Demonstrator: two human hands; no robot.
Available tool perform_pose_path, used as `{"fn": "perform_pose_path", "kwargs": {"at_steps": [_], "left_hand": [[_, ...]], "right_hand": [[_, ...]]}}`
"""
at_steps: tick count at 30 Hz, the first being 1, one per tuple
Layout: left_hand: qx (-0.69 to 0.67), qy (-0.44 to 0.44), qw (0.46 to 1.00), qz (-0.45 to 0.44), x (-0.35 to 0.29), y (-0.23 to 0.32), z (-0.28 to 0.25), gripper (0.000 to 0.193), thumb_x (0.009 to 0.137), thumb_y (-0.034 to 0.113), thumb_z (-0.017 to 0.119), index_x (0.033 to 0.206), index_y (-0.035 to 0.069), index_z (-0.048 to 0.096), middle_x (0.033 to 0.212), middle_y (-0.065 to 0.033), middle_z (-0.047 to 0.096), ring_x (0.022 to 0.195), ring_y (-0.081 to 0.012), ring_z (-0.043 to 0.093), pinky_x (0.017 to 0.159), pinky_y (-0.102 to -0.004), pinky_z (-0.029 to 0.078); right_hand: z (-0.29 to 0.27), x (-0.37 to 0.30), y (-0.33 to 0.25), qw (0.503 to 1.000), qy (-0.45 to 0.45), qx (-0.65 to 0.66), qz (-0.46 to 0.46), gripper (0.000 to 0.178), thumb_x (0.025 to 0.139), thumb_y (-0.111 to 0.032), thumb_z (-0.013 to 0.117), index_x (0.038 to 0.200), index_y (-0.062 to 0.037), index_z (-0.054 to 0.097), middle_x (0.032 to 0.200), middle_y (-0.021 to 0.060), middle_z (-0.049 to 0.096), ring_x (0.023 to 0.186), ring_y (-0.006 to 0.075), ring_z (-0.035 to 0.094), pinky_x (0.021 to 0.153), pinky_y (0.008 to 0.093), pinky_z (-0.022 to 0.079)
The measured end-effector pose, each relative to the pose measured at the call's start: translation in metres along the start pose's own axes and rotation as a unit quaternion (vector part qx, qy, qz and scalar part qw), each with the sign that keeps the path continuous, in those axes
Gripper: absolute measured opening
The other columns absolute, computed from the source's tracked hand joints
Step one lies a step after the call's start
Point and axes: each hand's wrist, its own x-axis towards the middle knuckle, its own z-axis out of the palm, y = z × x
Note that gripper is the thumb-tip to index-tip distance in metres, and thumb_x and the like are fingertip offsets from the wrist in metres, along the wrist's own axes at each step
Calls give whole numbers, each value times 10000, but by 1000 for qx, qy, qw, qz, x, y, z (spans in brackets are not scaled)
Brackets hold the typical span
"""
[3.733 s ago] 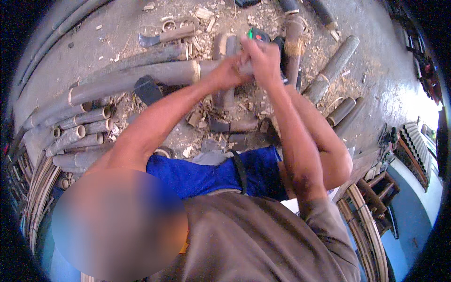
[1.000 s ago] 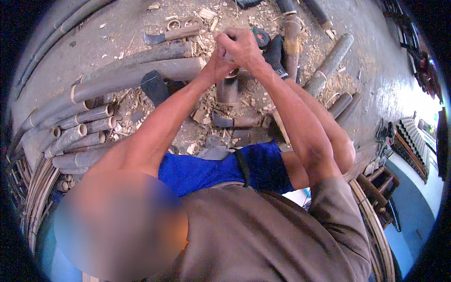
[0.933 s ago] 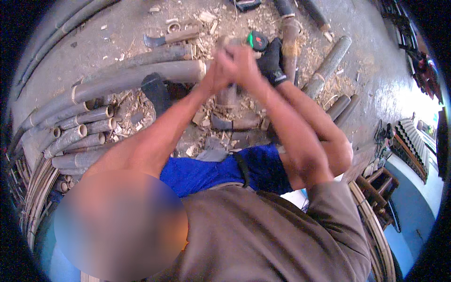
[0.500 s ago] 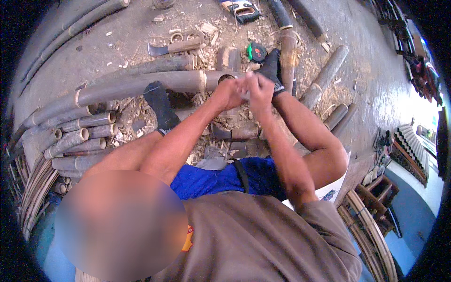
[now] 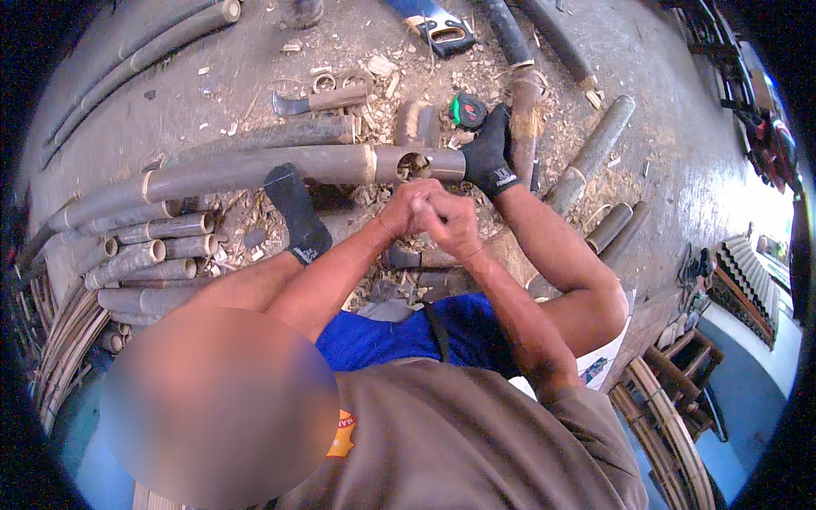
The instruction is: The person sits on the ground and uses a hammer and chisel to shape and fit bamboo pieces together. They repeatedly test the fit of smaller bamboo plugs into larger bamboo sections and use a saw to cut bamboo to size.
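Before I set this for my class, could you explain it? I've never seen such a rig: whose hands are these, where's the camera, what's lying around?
There is no machine: a person works bare-handed. The picture comes from a wide fisheye camera worn on the head, looking down, so straight edges bend. The left hand and right hand meet beside a long grey-brown bamboo pole, near a round hole in it. I cannot tell whether they hold anything. On the grey floor lie pale wood chips, a black-and-green tape measure, a wooden-handled knife with a curved dark blade, and a blue-bladed handsaw.
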Motion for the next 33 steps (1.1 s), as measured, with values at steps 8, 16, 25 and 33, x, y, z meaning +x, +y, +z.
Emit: {"fn": "perform_pose_path", "kwargs": {"at_steps": [8, 16, 25, 33], "left_hand": [[38, -43, 998, 7, 6, 24, -14, 181, 851, 165, 731, 862, 70, 578, 714, -35, 547, 673, -137, 527, 646, -353, 487], [99, -18, 994, -29, 22, 51, -9, 253, 865, 236, 685, 990, 37, 593, 877, -131, 600, 843, -225, 579, 814, -320, 481], [476, -66, 870, 110, -16, 52, -66, 713, 755, 282, 823, 1388, 151, 521, 1286, -161, 551, 1283, -371, 505, 1086, -526, 394], [637, -93, 759, -91, 1, 50, -111, 807, 655, 315, 892, 1351, 169, 510, 1221, -135, 601, 1176, -358, 568, 1002, -530, 416]], "right_hand": [[13, -17, -2, 978, 126, 78, 147, 513, 1038, -266, 569, 578, -43, 516, 597, 90, 598, 553, 171, 583, 646, 343, 530], [-6, 31, 0, 946, 158, 236, 158, 451, 1024, -264, 589, 662, 0, 644, 623, 56, 643, 550, 111, 559, 538, 311, 450], [34, -35, -28, 984, 86, 82, 135, 377, 997, -225, 616, 705, 10, 654, 598, 70, 609, 521, 140, 551, 503, 322, 433], [0, -72, -67, 924, -184, -264, 207, 446, 923, -464, 620, 873, -31, 718, 800, 221, 714, 762, 409, 717, 699, 499, 583]]}}
